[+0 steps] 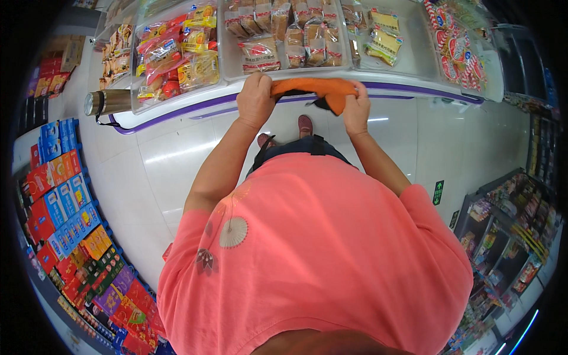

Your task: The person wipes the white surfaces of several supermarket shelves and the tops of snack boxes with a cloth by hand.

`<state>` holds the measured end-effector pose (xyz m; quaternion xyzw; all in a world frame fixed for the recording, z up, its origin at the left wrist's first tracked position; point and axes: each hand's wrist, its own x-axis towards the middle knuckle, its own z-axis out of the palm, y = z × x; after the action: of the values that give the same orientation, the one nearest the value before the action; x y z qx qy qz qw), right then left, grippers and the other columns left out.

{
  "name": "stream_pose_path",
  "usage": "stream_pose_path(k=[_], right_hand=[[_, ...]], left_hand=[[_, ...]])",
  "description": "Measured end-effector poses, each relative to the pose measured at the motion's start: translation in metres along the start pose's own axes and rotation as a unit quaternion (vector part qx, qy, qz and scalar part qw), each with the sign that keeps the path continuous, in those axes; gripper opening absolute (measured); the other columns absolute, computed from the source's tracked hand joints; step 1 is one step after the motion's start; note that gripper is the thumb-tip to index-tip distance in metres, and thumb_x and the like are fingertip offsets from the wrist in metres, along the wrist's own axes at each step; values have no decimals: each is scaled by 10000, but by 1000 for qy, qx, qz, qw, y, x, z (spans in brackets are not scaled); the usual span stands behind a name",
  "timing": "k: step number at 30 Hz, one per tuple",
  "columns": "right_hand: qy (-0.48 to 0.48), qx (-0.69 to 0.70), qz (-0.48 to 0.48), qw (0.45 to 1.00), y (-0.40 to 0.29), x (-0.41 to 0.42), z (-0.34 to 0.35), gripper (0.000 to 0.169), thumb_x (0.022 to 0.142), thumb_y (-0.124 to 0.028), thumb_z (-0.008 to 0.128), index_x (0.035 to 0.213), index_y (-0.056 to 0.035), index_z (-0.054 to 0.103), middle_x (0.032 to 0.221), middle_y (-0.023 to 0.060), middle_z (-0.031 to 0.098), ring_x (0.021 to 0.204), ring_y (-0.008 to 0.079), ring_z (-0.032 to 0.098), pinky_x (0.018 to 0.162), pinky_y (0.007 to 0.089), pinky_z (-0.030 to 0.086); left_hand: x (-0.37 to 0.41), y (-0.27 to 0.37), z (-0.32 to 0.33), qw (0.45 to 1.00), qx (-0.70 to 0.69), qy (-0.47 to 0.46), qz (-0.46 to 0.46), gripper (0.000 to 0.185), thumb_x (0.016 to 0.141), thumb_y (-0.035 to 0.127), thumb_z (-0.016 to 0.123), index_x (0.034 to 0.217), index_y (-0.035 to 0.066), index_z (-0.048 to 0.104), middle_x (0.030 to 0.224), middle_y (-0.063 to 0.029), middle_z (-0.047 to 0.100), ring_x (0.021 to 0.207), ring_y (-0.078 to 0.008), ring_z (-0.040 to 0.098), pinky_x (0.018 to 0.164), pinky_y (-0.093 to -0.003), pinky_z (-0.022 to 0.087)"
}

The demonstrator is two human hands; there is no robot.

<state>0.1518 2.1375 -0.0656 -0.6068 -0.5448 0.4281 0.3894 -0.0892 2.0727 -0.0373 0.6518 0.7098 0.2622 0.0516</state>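
An orange cloth with dark parts on its underside is stretched between my two hands, just in front of the display counter's edge. My left hand grips its left end, fingers curled over it. The other end is pinched in my right hand, where a folded flap hangs down. Beyond the cloth, a clear bin holds packaged brown bread loaves. The bin to its right has a few packs of pale sliced bread.
A purple strip runs along the white counter's front. A metal flask with a strap lies at its left end. Wrapped buns fill the left bin. Stacked boxes stand left, snack shelves right, tiled floor below.
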Motion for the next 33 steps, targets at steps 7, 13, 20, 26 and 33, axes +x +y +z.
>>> stream_pose_path(k=[7,13,20,26,33], right_hand=[[-199,-426,-291,833,56,46,-15,448,837,-100,592,1278,-96,510,1388,139,462,1307,306,418,1069,489,323],[-252,-447,-187,837,36,44,-2,564,845,-224,642,1350,-113,419,1440,119,403,1343,305,369,1107,513,262],[-266,-489,-193,808,33,37,15,603,825,-149,581,1382,-45,374,1423,180,407,1333,330,377,1089,507,278],[-280,-506,-250,777,26,7,60,625,798,-100,563,1388,-26,370,1406,194,419,1308,342,400,1072,498,299],[-347,-478,-253,766,-33,-55,201,678,777,-66,563,1417,-55,337,1409,168,406,1305,333,406,1041,488,339]], left_hand=[[-19,-19,78,983,85,-52,156,411,830,112,534,1240,117,562,1297,-111,509,1176,-303,497,972,-446,388],[-14,17,74,988,98,-71,93,415,838,154,519,1246,92,559,1295,-116,519,1211,-293,477,1023,-477,337],[-23,-3,89,978,74,-126,152,410,831,177,571,1233,95,572,1285,-53,528,1243,-245,452,1044,-403,350],[-42,-53,63,992,52,-91,69,404,833,137,534,1234,115,580,1281,-46,541,1226,-243,479,1046,-402,358],[-85,-184,-10,994,94,-57,-10,415,810,120,560,1224,120,587,1253,-49,566,1223,-247,495,1039,-403,371]])
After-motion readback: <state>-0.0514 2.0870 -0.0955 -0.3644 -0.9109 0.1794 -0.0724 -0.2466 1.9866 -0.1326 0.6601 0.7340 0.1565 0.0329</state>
